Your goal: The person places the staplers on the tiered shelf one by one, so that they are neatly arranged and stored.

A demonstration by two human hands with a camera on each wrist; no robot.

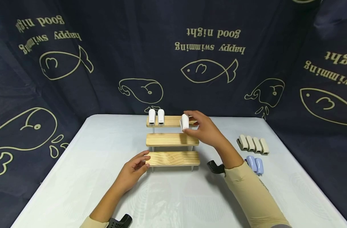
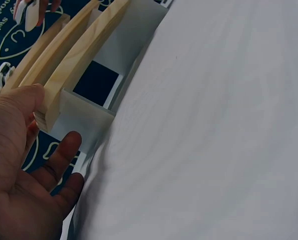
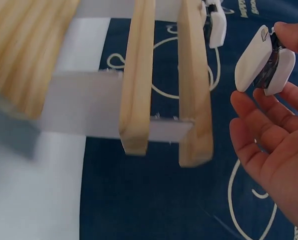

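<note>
My right hand pinches a white mini stapler between thumb and fingers, at the right end of the top tier. In the right wrist view, the stapler is tilted, its dark inner side showing. Two more white mini staplers stand side by side at the left of that tier. My left hand holds the left end of the bottom tier of the three-tier wooden stand. In the left wrist view, one digit rests on the board's end while other fingers spread below it.
To the right on the white table lie a row of beige mini staplers and two blue mini staplers. A dark curtain with fish drawings hangs behind. Clear side panels support the stand's tiers.
</note>
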